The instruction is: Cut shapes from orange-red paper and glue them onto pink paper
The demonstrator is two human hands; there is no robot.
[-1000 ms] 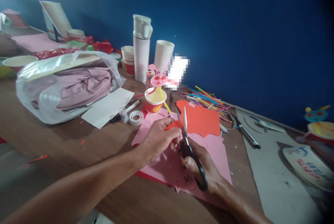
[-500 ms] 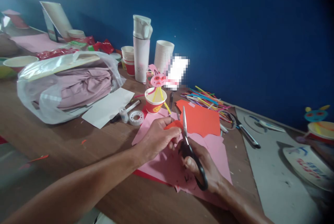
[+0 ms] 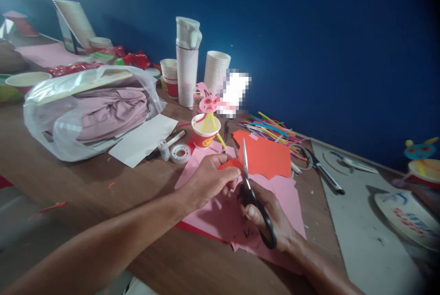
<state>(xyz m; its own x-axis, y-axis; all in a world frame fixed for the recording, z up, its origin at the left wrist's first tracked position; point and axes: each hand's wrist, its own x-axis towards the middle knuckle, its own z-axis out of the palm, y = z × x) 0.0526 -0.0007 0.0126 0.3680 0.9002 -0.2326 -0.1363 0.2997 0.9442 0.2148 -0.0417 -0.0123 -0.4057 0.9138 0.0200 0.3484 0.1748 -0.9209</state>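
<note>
My left hand [image 3: 206, 183] pinches a small piece of red paper [image 3: 231, 164] between thumb and fingers. My right hand [image 3: 271, 219] grips black-handled scissors [image 3: 250, 189], whose blades point up beside the red piece. Both hands hover over pink paper sheets [image 3: 275, 196] lying on the wooden table [image 3: 103, 189]. A larger red sheet [image 3: 266, 156] lies just beyond the scissors. A red paper cup with a pink paper figure [image 3: 205, 129] stands behind my left hand.
A clear bag of mauve fabric [image 3: 92, 109] fills the left. White paper [image 3: 144, 139], a tape roll [image 3: 181, 153], a white flask [image 3: 187, 61], stacked cups [image 3: 215, 70], coloured sticks [image 3: 275, 130] and paper plates [image 3: 409, 215] lie around.
Both hands stay almost in place with the red piece and the scissors. The view has shifted slightly.
</note>
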